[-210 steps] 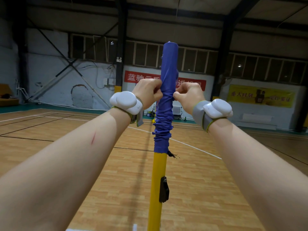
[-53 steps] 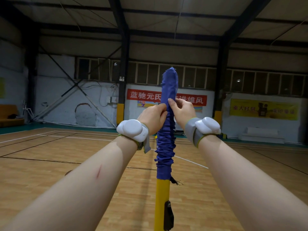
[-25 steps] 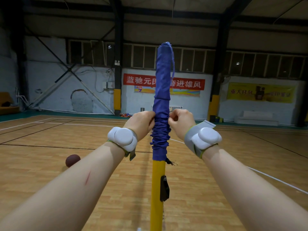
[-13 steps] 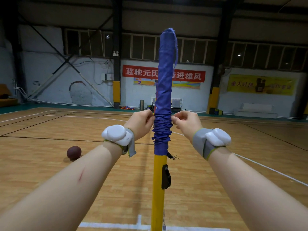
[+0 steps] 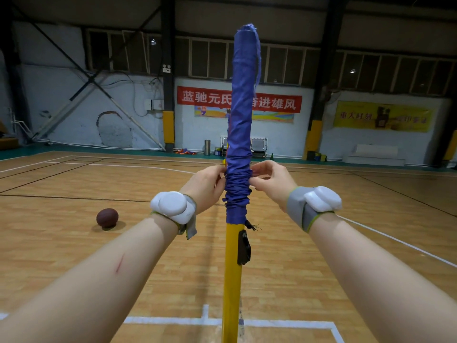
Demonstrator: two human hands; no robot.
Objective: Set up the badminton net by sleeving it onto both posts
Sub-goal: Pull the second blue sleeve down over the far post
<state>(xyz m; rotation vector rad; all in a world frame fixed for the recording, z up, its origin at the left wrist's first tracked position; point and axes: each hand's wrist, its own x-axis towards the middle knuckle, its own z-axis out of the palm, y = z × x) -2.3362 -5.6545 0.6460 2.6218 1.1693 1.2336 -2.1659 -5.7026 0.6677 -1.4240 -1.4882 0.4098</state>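
Note:
A yellow post (image 5: 232,273) stands upright straight ahead of me. A blue net sleeve (image 5: 241,115) covers its upper part, smooth at the top and bunched into folds lower down, ending above a black clamp (image 5: 243,247). My left hand (image 5: 205,185) pinches the bunched folds from the left. On the other side, my right hand (image 5: 270,180) pinches the same folds with thumb and fingers. A thin blue cord (image 5: 258,63) hangs from the sleeve's top. Dark net threads stick out under the sleeve's lower edge.
A dark red ball (image 5: 107,217) lies on the wooden court floor to the left. White court lines (image 5: 173,320) run by the post's foot. Banners, a radiator and small items line the far wall (image 5: 111,115).
Both hands have slid slightly lower on the bunched sleeve, and my view has tilted down, showing more floor and the white line at the post's base.

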